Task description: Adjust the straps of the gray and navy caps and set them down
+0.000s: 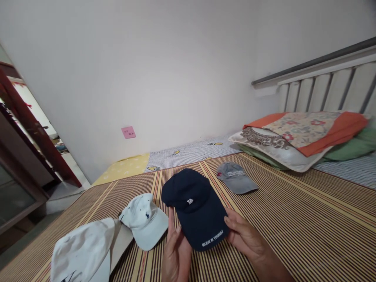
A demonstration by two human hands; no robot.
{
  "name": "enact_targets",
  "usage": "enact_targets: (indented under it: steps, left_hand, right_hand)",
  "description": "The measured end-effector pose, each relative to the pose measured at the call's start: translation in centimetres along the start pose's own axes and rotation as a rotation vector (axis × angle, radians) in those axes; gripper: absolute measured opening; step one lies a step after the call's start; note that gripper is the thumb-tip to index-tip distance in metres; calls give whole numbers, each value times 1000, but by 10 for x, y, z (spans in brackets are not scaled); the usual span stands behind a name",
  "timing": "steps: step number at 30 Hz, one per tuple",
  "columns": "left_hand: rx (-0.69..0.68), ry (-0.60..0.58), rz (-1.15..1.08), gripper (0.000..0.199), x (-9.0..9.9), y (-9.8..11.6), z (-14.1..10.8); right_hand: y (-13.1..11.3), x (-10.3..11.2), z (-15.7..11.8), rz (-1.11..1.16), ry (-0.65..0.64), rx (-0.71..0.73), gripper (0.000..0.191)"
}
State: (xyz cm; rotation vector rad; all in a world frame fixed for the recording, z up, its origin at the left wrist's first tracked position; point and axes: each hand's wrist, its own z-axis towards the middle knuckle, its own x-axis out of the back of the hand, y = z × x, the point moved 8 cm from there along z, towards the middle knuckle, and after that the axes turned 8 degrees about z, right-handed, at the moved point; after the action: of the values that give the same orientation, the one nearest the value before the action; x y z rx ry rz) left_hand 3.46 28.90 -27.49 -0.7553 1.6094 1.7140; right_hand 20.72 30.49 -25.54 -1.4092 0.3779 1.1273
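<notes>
A navy baseball cap (pixel 194 192) with a small white emblem and "BELIEVE IN YOURSELF" on its brim is held up in front of me. My left hand (pixel 176 250) grips it from the left, thumb near the brim's edge and fingers partly hidden behind it. On the other side, my right hand (pixel 243 235) pinches the right edge of the brim. Just left of them lies a pale mint cap (pixel 143 217) with a dark logo. Nearer to me on the left rests a white cap (pixel 82 246), cut off by the frame. Beyond the navy cap sits a grey cap (pixel 236 178).
A striped bamboo mat (pixel 293 219) covers the bed. Stacked pillows (pixel 305 129) lie at the right by a white slatted headboard (pixel 329 88). A white wall with a pink sticker (pixel 128 132) rises behind. At far left stands an open reddish door (pixel 38 129).
</notes>
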Motion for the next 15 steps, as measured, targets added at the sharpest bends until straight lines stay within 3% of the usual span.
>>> enact_targets:
  steps: [3,6,10,15]
  left_hand:
    - [51,14,-16,76,0,-9,0]
    - [102,105,-19,77,22,-20,4]
    - [132,175,-53,71,46,-29,9]
    - [185,241,-64,65,56,-33,12]
  right_hand:
    - [-14,8,9,27,59,57,43]
    - [-29,28,30,31,144,114,41]
    - [-52,61,71,29,246,199,42]
    - [-70,99,123,46,317,244,33]
